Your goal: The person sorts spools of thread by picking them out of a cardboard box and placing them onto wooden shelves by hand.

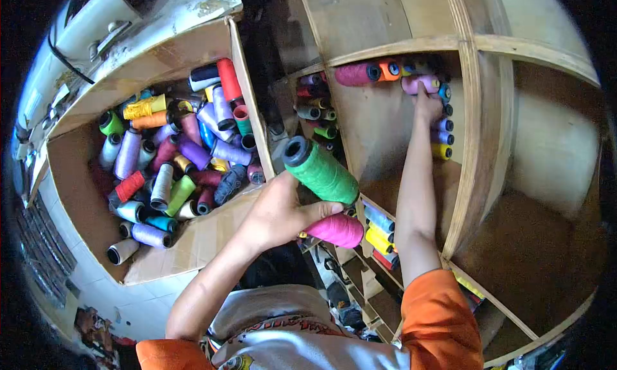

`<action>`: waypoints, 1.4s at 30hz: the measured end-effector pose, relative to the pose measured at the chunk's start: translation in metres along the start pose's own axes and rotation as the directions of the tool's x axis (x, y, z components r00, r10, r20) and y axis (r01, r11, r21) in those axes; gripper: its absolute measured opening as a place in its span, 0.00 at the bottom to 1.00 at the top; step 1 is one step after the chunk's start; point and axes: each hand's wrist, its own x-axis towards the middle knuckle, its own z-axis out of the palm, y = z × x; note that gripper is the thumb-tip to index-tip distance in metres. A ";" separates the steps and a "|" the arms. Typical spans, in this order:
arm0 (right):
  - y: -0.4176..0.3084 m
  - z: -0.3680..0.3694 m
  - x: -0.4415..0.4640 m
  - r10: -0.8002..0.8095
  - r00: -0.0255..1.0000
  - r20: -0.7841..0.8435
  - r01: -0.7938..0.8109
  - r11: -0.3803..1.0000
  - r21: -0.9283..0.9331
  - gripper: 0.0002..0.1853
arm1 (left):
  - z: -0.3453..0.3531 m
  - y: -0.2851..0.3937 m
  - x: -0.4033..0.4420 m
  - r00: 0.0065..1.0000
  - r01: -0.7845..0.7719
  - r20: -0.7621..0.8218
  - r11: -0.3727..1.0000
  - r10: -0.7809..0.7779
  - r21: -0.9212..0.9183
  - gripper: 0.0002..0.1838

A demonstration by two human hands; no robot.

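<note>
My left hand (273,209) is closed around a green thread spool (324,171), tilted with its dark hollow end up. A magenta thread spool (337,231) sits just below it, against the same hand; how the fingers hold it is hidden. My right hand (429,105) reaches into a shelf compartment, fingers on a pinkish-lilac thread spool (418,85) in the back corner. Beside that hand runs a row of spools, with a lilac spool (443,137) and a yellow spool (442,151). A maroon spool (355,74) and an orange spool (389,70) lie to its left.
A cardboard box (193,254) full of mixed thread spools stands on the left. Wooden dividers (464,113) frame the shelf compartments. More spools fill a narrow compartment (321,106) between box and shelf, and yellow spools (380,239) lie in one lower down.
</note>
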 end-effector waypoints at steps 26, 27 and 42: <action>-0.115 -0.161 -0.197 -0.248 0.422 0.872 -0.264 0.887 0.379 0.21 | 0.000 0.014 0.031 0.975 0.132 0.087 0.852 -0.203 0.506 0.32; -0.100 -0.151 -0.188 -0.173 0.571 0.802 -0.234 0.902 0.362 0.21 | 0.000 0.015 0.030 0.973 0.175 0.045 0.853 -0.226 0.492 0.34; -0.020 0.046 -0.041 0.091 0.992 -0.088 -0.071 0.976 0.205 0.18 | -0.016 0.003 0.008 0.998 0.063 -0.002 0.885 -0.071 0.462 0.35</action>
